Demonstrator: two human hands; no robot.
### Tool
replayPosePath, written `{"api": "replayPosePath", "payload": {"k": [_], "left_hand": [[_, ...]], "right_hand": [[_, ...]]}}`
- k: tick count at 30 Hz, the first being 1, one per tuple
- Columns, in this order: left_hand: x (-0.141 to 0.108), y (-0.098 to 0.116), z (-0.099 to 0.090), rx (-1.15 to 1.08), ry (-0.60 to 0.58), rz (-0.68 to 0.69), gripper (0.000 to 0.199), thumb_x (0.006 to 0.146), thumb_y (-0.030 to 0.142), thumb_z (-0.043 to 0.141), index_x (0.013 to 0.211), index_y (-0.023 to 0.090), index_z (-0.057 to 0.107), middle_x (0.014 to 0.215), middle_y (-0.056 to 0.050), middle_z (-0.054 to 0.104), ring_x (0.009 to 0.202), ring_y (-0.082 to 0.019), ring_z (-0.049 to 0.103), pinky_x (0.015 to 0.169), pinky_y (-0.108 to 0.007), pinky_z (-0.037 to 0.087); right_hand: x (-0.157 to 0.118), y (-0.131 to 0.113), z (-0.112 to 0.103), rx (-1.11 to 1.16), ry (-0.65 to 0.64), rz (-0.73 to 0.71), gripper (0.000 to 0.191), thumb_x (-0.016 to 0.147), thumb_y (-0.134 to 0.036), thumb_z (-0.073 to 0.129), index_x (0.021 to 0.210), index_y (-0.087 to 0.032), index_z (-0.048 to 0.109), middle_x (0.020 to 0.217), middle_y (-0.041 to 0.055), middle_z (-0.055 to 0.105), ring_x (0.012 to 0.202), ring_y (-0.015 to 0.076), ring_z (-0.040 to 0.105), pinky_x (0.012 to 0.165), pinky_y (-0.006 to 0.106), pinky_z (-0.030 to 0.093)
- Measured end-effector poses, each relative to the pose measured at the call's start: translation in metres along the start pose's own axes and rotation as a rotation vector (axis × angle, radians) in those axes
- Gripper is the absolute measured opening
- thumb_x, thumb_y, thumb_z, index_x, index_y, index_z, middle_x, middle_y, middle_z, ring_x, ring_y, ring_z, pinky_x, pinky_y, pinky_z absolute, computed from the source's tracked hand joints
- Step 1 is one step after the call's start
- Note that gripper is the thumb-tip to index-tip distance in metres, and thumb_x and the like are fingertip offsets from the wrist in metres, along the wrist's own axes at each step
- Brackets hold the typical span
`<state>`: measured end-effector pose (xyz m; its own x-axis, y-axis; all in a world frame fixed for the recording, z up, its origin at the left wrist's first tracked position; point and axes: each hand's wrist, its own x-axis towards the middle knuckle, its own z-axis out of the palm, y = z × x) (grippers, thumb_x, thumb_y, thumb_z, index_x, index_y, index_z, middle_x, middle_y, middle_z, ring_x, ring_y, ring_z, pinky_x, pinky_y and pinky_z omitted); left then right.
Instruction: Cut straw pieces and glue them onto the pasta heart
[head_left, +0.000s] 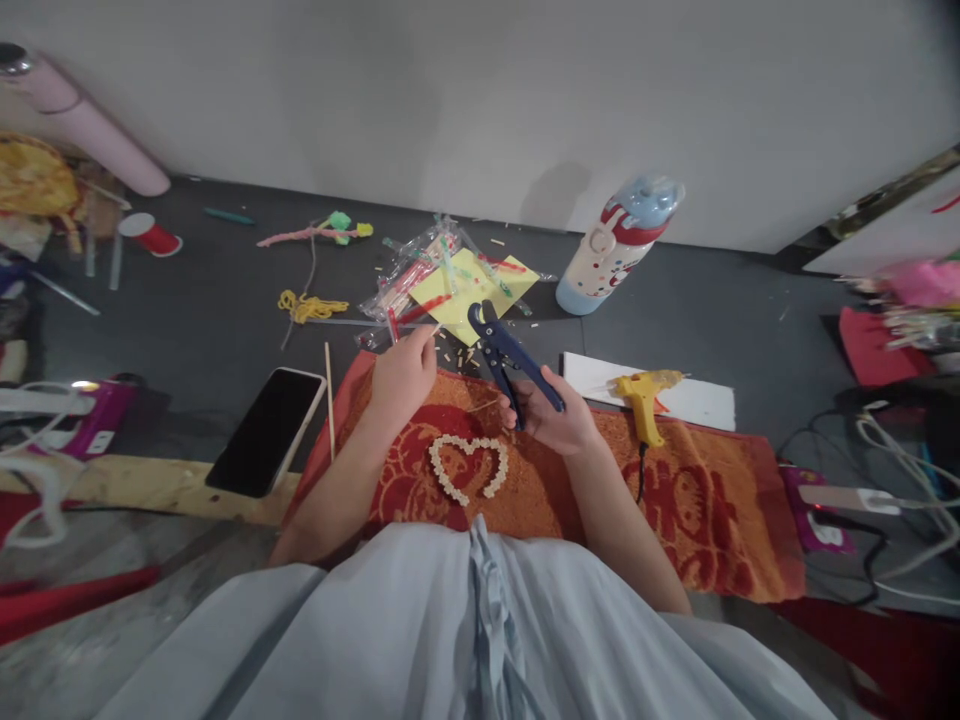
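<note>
My right hand (559,412) is wrapped round the handles of a dark blue pipe cutter (517,352), its jaws pointing up and left over a yellow sheet of paper (463,283). A thin stick also shows by the fingers of that hand. To the left, my left hand (405,372) is closed in a pinch, and the pale tip of a thin wooden stick (437,328) pokes out of it. Short cut stick pieces (469,357) lie scattered under the cutter. Nearer me, a heart outline of small pale pieces (442,470), open at its bottom, rests on an orange towel (540,500).
A yellow glue gun (642,398) lies across a white board (701,402) at right. Behind stands a water bottle (619,245). At left are a phone (266,432), a long wooden stick (330,400), yellow yarn (311,307) and a red spool (151,235). Plastic packaging (412,275) lies beside the paper.
</note>
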<state>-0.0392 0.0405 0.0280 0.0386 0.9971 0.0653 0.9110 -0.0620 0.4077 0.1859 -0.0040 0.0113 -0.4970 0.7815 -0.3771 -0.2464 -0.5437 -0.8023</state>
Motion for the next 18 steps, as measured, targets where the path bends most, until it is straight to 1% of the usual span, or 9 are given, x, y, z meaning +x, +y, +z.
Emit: {"api": "replayPosePath", "payload": {"k": [3, 5, 7, 8, 10, 14, 16, 18], "left_hand": [[-0.001, 0.002, -0.002, -0.037, 0.005, -0.025, 0.030, 0.096, 0.027, 0.038, 0.111, 0.019, 0.062, 0.087, -0.009, 0.072, 0.082, -0.021, 0.067, 0.071, -0.028, 0.043], [-0.001, 0.002, -0.002, -0.082, 0.028, -0.030, 0.028, 0.096, 0.027, 0.038, 0.108, 0.019, 0.062, 0.085, -0.008, 0.072, 0.079, -0.020, 0.067, 0.070, -0.027, 0.043], [-0.001, 0.002, -0.003, -0.114, 0.058, -0.024, 0.028, 0.096, 0.028, 0.038, 0.107, 0.019, 0.062, 0.083, -0.008, 0.072, 0.078, -0.019, 0.067, 0.070, -0.026, 0.043], [-0.001, 0.002, -0.003, -0.123, 0.069, -0.020, 0.028, 0.096, 0.029, 0.037, 0.107, 0.019, 0.062, 0.082, -0.007, 0.072, 0.077, -0.019, 0.066, 0.069, -0.026, 0.042], [0.000, 0.001, -0.002, -0.135, 0.076, -0.015, 0.029, 0.096, 0.030, 0.038, 0.106, 0.020, 0.063, 0.081, -0.006, 0.072, 0.076, -0.018, 0.066, 0.068, -0.026, 0.042], [-0.001, 0.002, -0.003, -0.124, 0.054, -0.014, 0.028, 0.096, 0.030, 0.039, 0.104, 0.020, 0.063, 0.082, -0.006, 0.072, 0.075, -0.018, 0.065, 0.066, -0.026, 0.041], [-0.001, 0.004, -0.004, -0.106, 0.054, -0.004, 0.028, 0.096, 0.030, 0.038, 0.103, 0.020, 0.063, 0.084, -0.006, 0.072, 0.077, -0.019, 0.066, 0.067, -0.026, 0.041], [-0.002, 0.005, -0.004, -0.090, 0.057, 0.008, 0.029, 0.096, 0.030, 0.037, 0.103, 0.019, 0.063, 0.084, -0.007, 0.072, 0.078, -0.020, 0.066, 0.067, -0.026, 0.040]], "right_hand": [[0.001, 0.006, 0.001, -0.026, 0.055, -0.062, 0.056, 0.088, -0.062, 0.032, 0.099, -0.016, 0.062, 0.086, 0.0092, 0.067, 0.065, 0.0183, 0.060, 0.065, 0.034, 0.051], [0.001, 0.011, 0.002, -0.105, 0.110, -0.110, 0.053, 0.085, -0.064, 0.040, 0.097, -0.017, 0.061, 0.082, 0.0078, 0.067, 0.064, 0.0183, 0.059, 0.060, 0.032, 0.049], [0.000, 0.013, 0.004, -0.222, 0.154, -0.151, 0.050, 0.083, -0.065, 0.046, 0.091, -0.018, 0.061, 0.079, 0.0059, 0.065, 0.065, 0.0176, 0.058, 0.061, 0.031, 0.048], [-0.001, 0.013, 0.005, -0.281, 0.161, -0.170, 0.049, 0.083, -0.065, 0.048, 0.089, -0.018, 0.061, 0.080, 0.0052, 0.064, 0.067, 0.0172, 0.058, 0.063, 0.031, 0.049], [-0.003, 0.013, 0.006, -0.384, 0.170, -0.212, 0.048, 0.082, -0.064, 0.052, 0.093, -0.019, 0.062, 0.085, 0.0046, 0.064, 0.073, 0.0169, 0.058, 0.071, 0.031, 0.050], [-0.006, 0.012, 0.007, -0.564, 0.214, -0.261, 0.053, 0.084, -0.062, 0.052, 0.114, -0.020, 0.060, 0.100, 0.0056, 0.066, 0.089, 0.0203, 0.060, 0.086, 0.036, 0.049], [-0.006, 0.014, 0.006, -0.627, 0.228, -0.270, 0.056, 0.085, -0.061, 0.051, 0.121, -0.019, 0.058, 0.112, 0.0075, 0.066, 0.103, 0.0236, 0.059, 0.096, 0.039, 0.046], [-0.006, 0.017, 0.005, -0.655, 0.229, -0.273, 0.062, 0.085, -0.061, 0.051, 0.129, -0.018, 0.055, 0.127, 0.0095, 0.062, 0.117, 0.0264, 0.055, 0.105, 0.043, 0.040]]}}
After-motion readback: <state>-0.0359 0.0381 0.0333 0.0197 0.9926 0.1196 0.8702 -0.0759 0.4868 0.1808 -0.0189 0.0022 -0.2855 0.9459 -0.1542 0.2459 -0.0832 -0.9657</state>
